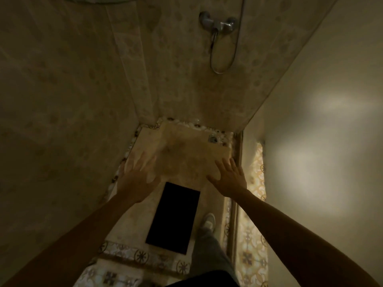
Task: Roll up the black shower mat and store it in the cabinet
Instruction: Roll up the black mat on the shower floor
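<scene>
While both hands reach forward with fingers spread and nothing in them, the black shower mat (pixel 173 218) lies flat and unrolled on the shower floor (pixel 186 158), below and between the two forearms. The left hand (pixel 137 176) hangs over the floor's left margin, blurred; the right hand (pixel 230 177) hovers near the right edge, palm down. Neither touches the mat. Its far short end sits just nearer the person than both hands, its long axis running away from the person with a slight lean to the right, so a roll would likely start from a short end. The near end is close to the patterned tile border (pixel 143 255) at the threshold. Both hands look about equally near the far end; the left perhaps a little closer to its corner.

A shoe (pixel 208 220) stands just beside the mat's right long edge and may crowd the roll. A drain (pixel 212 139) sits in the far right corner, well apart. On the back wall hang a mixer tap (pixel 219 23) and hose (pixel 223 59). No cabinet is in view.
</scene>
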